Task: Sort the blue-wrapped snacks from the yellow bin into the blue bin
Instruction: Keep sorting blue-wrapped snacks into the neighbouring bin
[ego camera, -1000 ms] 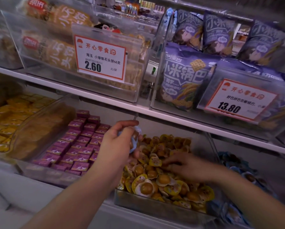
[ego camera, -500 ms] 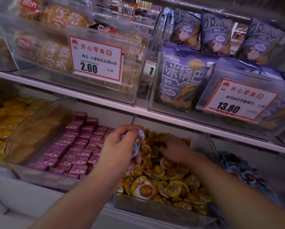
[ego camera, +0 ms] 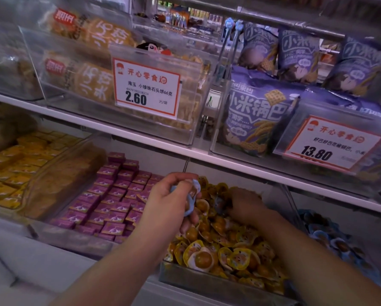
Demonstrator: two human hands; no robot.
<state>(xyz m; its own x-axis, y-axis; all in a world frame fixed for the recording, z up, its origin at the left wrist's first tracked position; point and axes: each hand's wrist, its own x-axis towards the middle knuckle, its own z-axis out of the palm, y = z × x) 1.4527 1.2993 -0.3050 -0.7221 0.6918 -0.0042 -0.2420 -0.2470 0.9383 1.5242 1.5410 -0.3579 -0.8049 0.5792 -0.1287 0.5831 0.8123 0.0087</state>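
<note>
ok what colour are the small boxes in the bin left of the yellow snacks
Purple boxes, clearest in the head view.

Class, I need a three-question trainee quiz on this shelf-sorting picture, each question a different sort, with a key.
1. True or false: the left hand holds blue-wrapped snacks.
2. Where does the right hand reach? A) yellow bin B) purple boxes C) upper shelf
3. Fill in: the blue bin lies to the ____ of the yellow bin.

Key: 1 true; 2 A; 3 right

Bare forearms, L hand (ego camera: pixel 169 202) & R hand (ego camera: pixel 244 203), no sleeves.
</note>
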